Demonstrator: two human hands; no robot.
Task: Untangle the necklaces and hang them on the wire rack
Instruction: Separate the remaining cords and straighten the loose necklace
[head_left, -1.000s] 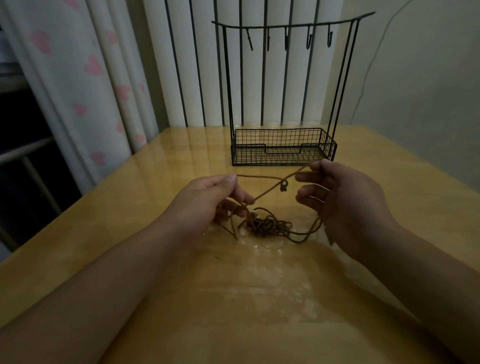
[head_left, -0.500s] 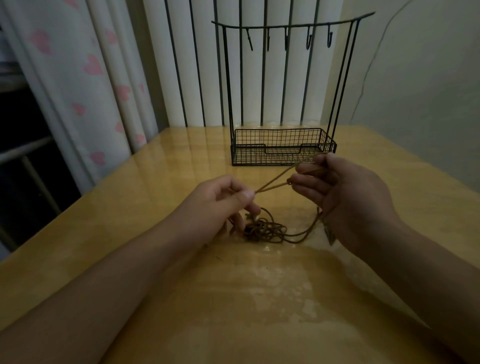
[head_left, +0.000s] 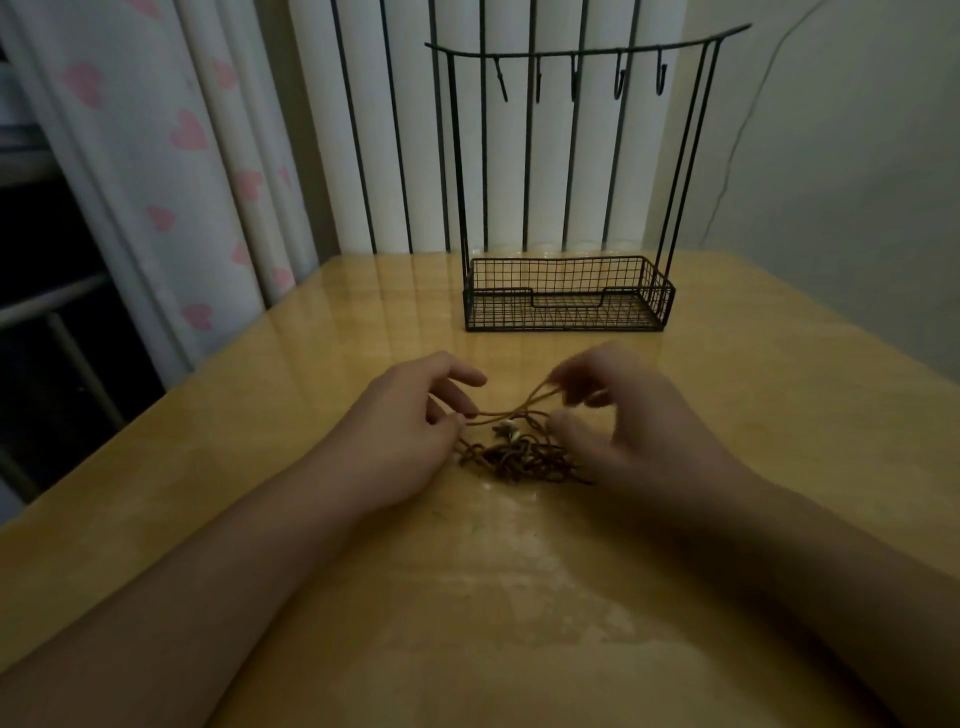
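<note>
A tangle of brown cord necklaces (head_left: 519, 457) lies on the wooden table (head_left: 467, 597) between my hands, with small pale beads near its top. My left hand (head_left: 410, 415) pinches a strand at the tangle's left side. My right hand (head_left: 623, 415) is blurred; its fingers hold a loop of cord lifted slightly above the heap. The black wire rack (head_left: 569, 296) stands beyond the hands, a mesh tray at its base and several bare hooks (head_left: 618, 78) on its top bar.
A white radiator (head_left: 519, 130) stands behind the table's far edge. A curtain with pink hearts (head_left: 171, 156) hangs at the left, past the table's left edge. A pale wall is at the right.
Both hands have dropped toward the table and come closer to the tangle. The stretched cord between them is now slack and low. The right hand is moving.
</note>
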